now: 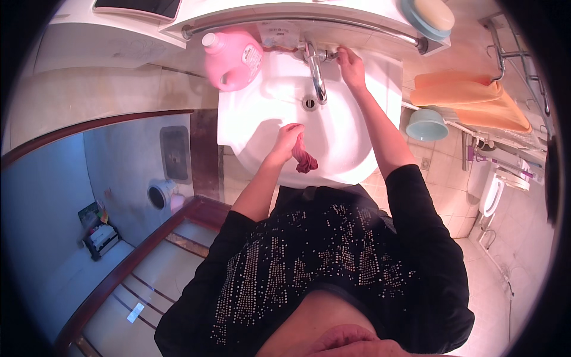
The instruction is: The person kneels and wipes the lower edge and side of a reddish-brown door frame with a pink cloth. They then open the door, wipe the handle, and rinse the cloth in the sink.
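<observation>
My left hand point(289, 139) is closed around a bunched, twisted dark pink cloth point(305, 159), which hangs from it over the front of the white washbasin point(263, 151). At the back of the basin, my right hand point(350, 66) has its fingers on the handle point(331, 55) beside the chrome faucet point(316, 76). The faucet's spout curves over the drain point(309, 103). Whether water runs cannot be told.
A pink plastic jug with a white cap point(233, 60) stands at the basin's back left. A metal rail point(303, 19) crosses behind the faucet. To the right are an orange towel point(464, 91), a pale green bowl point(427, 125) and a soap on a blue dish point(424, 24).
</observation>
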A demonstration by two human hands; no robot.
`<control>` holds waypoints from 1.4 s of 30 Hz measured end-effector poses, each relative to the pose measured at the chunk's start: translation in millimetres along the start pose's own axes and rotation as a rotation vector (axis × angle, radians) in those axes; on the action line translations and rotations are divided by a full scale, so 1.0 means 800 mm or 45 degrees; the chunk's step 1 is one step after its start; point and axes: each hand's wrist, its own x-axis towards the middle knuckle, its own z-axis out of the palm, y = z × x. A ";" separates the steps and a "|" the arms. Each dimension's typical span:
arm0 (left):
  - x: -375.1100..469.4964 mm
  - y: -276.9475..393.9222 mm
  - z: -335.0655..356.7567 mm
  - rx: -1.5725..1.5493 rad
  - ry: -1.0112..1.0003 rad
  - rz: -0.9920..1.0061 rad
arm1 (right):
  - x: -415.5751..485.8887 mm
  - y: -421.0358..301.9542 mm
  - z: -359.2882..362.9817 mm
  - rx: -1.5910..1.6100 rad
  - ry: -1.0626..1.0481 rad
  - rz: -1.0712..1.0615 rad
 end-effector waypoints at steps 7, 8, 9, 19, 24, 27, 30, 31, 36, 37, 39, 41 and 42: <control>0.002 -0.001 -0.023 -0.165 0.092 -0.030 | -0.116 0.016 0.030 1.025 -0.071 1.343; 0.001 -0.002 -0.024 -0.171 0.162 -0.073 | -0.121 0.021 0.045 1.004 -0.087 1.339; 0.000 -0.003 -0.025 -0.155 0.147 -0.037 | -0.121 0.027 0.054 1.141 -0.250 1.248; -0.004 -0.010 -0.042 -0.192 0.184 -0.058 | -0.075 0.086 0.070 0.473 -1.017 0.674; 0.003 -0.011 -0.046 -0.173 0.182 -0.061 | -0.083 0.055 0.076 0.999 -1.013 1.307; 0.005 -0.008 -0.048 -0.187 0.154 -0.045 | -0.081 0.028 0.070 0.950 -0.847 1.314; 0.007 -0.008 -0.045 -0.204 0.240 -0.108 | -0.078 0.022 0.066 0.729 -0.524 1.109; 0.008 -0.008 -0.044 -0.210 0.186 -0.068 | -0.076 0.025 0.067 0.908 -0.597 1.099; 0.007 -0.009 -0.044 -0.193 0.114 -0.069 | -0.071 0.080 0.062 0.894 -1.047 1.456; 0.006 -0.009 -0.045 -0.196 0.134 -0.044 | -0.069 0.091 0.066 0.633 -1.077 0.862; 0.004 -0.011 -0.048 -0.198 0.206 -0.043 | -0.064 0.103 0.066 0.342 -1.042 0.436; 0.004 -0.013 -0.049 -0.237 0.193 -0.079 | -0.061 0.102 0.066 0.544 -1.029 0.429; 0.004 -0.014 -0.048 -0.251 0.205 -0.092 | -0.061 0.097 0.069 0.868 -1.062 0.756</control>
